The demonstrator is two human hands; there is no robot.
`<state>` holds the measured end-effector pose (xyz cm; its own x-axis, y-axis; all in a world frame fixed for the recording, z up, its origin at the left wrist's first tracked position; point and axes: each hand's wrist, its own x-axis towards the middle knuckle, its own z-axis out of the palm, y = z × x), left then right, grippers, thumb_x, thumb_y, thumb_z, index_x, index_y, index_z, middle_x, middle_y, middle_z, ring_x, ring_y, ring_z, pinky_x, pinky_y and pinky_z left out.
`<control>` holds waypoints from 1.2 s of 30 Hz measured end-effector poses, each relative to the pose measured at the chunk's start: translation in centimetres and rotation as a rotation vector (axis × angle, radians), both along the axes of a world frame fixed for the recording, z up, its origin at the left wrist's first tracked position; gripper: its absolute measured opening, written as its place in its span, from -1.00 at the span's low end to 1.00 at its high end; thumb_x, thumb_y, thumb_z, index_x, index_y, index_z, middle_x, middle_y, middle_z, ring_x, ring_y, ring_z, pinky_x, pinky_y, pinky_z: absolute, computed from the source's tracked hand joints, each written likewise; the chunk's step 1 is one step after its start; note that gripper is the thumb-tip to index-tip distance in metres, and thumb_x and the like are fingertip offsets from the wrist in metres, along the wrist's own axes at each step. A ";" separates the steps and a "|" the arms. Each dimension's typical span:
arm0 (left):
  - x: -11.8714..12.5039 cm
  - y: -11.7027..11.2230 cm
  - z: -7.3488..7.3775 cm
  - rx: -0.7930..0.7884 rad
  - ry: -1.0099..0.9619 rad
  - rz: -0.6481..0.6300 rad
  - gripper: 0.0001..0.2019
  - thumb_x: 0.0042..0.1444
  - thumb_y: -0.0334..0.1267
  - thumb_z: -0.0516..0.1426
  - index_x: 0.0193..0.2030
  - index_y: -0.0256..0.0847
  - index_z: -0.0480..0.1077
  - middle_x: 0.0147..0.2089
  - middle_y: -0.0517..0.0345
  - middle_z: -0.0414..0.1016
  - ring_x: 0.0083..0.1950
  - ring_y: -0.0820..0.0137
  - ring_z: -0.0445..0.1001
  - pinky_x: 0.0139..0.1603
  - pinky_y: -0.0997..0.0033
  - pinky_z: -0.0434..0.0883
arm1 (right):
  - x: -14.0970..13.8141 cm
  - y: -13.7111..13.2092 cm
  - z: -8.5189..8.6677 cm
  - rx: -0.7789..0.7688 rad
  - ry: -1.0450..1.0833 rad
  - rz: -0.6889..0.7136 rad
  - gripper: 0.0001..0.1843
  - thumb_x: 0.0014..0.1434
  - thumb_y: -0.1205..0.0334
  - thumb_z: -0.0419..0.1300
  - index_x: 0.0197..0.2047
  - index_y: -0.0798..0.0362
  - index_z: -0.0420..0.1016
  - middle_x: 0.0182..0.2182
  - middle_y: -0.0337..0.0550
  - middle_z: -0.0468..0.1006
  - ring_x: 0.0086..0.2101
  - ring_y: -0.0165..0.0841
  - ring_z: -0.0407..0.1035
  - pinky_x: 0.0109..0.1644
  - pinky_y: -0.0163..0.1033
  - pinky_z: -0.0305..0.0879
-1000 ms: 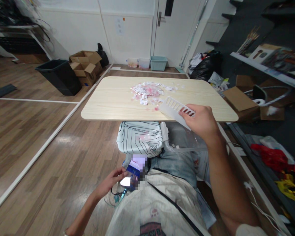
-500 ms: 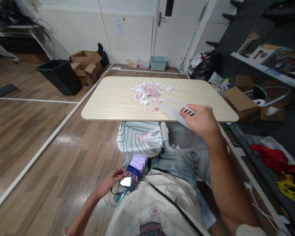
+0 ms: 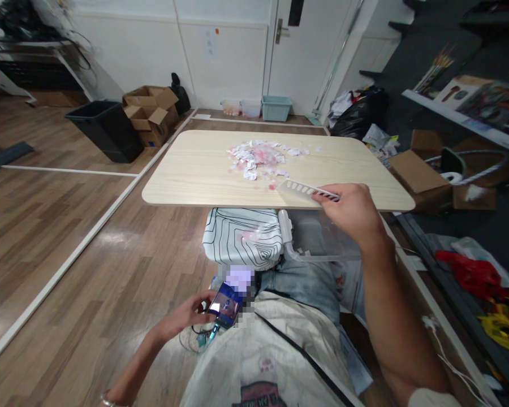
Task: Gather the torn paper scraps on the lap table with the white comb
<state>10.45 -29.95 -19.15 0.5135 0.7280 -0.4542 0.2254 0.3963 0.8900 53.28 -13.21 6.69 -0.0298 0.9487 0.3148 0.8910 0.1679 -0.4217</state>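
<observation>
My right hand point(image 3: 351, 211) is closed on a white slotted plastic tray point(image 3: 306, 189), held almost flat over the near edge of a pale wooden table point(image 3: 195, 169). Just beyond the tray lies a pile of white and pink paper scraps point(image 3: 258, 156). My left hand point(image 3: 186, 317) is low by my waist, fingers wrapped round a phone point(image 3: 225, 305) with a lit screen. Under the table stand a cushion with a black line pattern point(image 3: 241, 236) and a clear plastic bin point(image 3: 318, 237).
A black bin point(image 3: 106, 130) and open cardboard boxes point(image 3: 150, 113) stand on the wooden floor at the left. A teal tub point(image 3: 275, 107) sits by the door. Boxes, black bags and shelves crowd the right side; red and yellow bags point(image 3: 483, 277) lie near my right arm.
The tray in my right hand has tilted down to nearly flat over the table edge. My left hand has turned the phone a little. The view shifted slightly.
</observation>
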 end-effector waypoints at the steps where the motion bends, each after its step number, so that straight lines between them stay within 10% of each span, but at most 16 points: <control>1: -0.3 0.1 0.0 0.004 0.011 -0.009 -0.36 0.18 0.19 0.53 0.27 -0.15 0.72 0.20 -0.02 0.75 0.10 0.10 0.54 0.12 0.22 0.40 | 0.0 0.0 0.1 0.000 -0.004 -0.002 -0.76 0.40 0.31 0.43 0.01 0.09 0.97 -0.19 0.06 0.90 -0.12 0.00 0.78 -0.12 -0.17 0.43; 8: -0.6 0.8 -1.3 0.085 0.027 -0.064 -0.41 0.15 0.15 0.53 0.21 -0.16 0.80 0.07 0.03 0.79 -0.10 0.22 0.50 -0.05 0.30 0.38 | -0.2 -0.1 0.4 -0.015 -0.019 -0.009 -0.77 0.41 0.36 0.43 0.00 0.09 0.98 -0.15 0.08 0.91 -0.10 -0.01 0.81 -0.08 -0.19 0.51; 16: 0.0 0.3 -0.3 -0.069 -0.160 0.059 -0.43 0.20 0.15 0.57 0.23 -0.13 0.81 0.22 -0.08 0.84 0.33 -0.10 0.66 0.42 0.03 0.49 | -0.2 -0.1 0.6 -0.030 -0.045 -0.018 -0.76 0.43 0.35 0.42 0.01 0.08 0.98 -0.13 0.11 0.91 -0.07 0.03 0.82 -0.07 -0.15 0.53; 36: 1.1 0.4 -0.9 -0.027 -0.072 0.109 -0.38 0.23 0.35 0.54 0.05 -0.20 0.74 0.05 -0.03 0.77 0.13 0.08 0.64 0.20 0.19 0.49 | -0.2 -0.1 0.6 -0.047 -0.059 -0.005 -0.77 0.44 0.32 0.43 0.02 0.06 0.97 -0.11 0.12 0.91 -0.06 0.02 0.82 -0.07 -0.16 0.49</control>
<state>11.58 -29.57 -20.07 0.4638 0.7693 -0.4394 0.1151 0.4394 0.8909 53.11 -13.26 7.29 -0.0426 0.9625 0.2681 0.9153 0.1452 -0.3757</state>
